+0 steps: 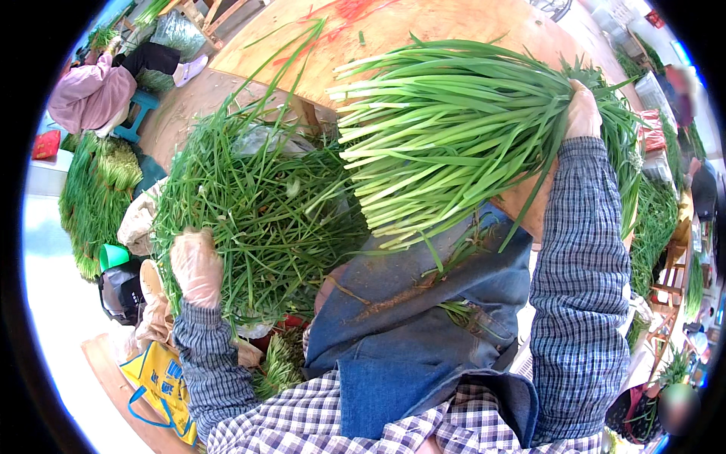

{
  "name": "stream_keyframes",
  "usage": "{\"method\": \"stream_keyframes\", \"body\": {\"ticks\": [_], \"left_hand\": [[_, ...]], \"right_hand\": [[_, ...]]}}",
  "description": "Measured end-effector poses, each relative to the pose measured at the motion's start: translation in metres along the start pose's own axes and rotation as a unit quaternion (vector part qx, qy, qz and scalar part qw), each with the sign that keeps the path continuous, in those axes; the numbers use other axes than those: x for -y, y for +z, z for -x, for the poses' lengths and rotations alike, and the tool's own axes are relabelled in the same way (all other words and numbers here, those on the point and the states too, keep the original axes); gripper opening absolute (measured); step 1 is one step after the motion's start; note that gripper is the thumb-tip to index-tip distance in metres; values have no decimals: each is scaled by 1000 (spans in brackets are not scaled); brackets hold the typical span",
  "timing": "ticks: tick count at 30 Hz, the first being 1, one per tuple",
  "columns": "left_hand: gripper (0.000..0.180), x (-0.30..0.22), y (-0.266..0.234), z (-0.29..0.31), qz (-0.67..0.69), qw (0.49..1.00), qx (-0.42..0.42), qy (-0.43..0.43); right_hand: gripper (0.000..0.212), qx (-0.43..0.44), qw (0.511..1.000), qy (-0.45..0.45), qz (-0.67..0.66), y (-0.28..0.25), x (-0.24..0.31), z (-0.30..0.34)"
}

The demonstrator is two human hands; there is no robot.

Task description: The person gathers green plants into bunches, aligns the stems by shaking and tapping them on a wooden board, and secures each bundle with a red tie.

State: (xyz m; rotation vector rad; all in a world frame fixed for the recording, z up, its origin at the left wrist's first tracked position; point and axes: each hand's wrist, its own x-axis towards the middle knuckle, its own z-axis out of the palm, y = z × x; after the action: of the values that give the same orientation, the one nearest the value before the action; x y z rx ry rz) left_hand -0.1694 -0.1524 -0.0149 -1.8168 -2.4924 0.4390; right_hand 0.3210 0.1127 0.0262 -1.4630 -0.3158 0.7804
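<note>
A thick bunch of garlic chives (446,136) fans out over the near edge of the wooden table, its pale cut ends pointing left. My right hand (583,111), in a thin pale glove, is wrapped round the leafy end of the bunch. At the left, my gloved left hand (197,268) is at the near side of a big tangled heap of loose chive leaves (257,197). Its fingers are blurred and partly hidden against the leaves, so their grip does not show. Bits of leaf and soil lie on the blue apron (423,295) over my lap.
A wooden table (423,30) with red strands lies ahead. More chives (102,197) are piled at far left, by a green cup (113,256) and a yellow bag (160,382). A person in pink (91,94) sits near a blue stool (138,113). Chives (654,227) hang at right.
</note>
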Motion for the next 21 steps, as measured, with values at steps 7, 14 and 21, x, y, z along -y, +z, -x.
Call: {"method": "stream_keyframes", "body": {"ticks": [7, 14, 21], "left_hand": [[51, -118, -38, -17, 473, 852, -54, 217], [16, -74, -28, 7, 612, 787, 37, 73], [32, -51, -22, 16, 286, 908, -212, 219]], "right_hand": [[38, 53, 997, 45, -34, -9, -5, -26], [38, 63, 997, 42, -29, -15, -15, -54], [43, 48, 997, 51, -25, -11, -8, -27]]}}
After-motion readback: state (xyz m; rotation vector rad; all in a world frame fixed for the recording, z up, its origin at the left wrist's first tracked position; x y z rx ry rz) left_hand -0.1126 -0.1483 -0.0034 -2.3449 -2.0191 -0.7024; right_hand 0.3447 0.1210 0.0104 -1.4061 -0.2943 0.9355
